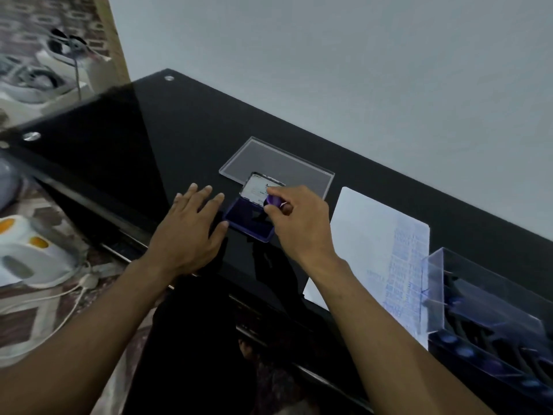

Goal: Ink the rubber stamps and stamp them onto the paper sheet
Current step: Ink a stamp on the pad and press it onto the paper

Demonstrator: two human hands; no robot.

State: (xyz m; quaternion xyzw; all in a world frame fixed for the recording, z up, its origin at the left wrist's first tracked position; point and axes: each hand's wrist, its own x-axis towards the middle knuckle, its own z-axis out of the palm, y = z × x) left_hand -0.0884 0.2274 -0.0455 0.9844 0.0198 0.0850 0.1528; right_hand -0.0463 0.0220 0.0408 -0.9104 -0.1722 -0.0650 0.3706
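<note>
Ink pad, small, dark blue and with its hinged lid raised, is seen near the middle of a black glass surface. A purple-handled rubber stamp is pinched between the thumb and fingers of the right hand and is held at or just over the pad; whether its face is touching the ink cannot be told.

Smudging is the likely risk: if the stamp is carried tilted to the paper sheet, just to the right, a partial or blurred print could result, and it could land on the blue prints already crowded along the sheet's right side. The pad could also slide on the smooth glass if pressed off-centre.

The left hand is laid flat, palm down, fingers spread and holding nothing, with its fingertips at the pad's left edge, apparently to steady it. The right wrist is bent downward with the forearm reaching in from below. A clear stamp case is seen at the far right, its transparent lid behind the pad.
</note>
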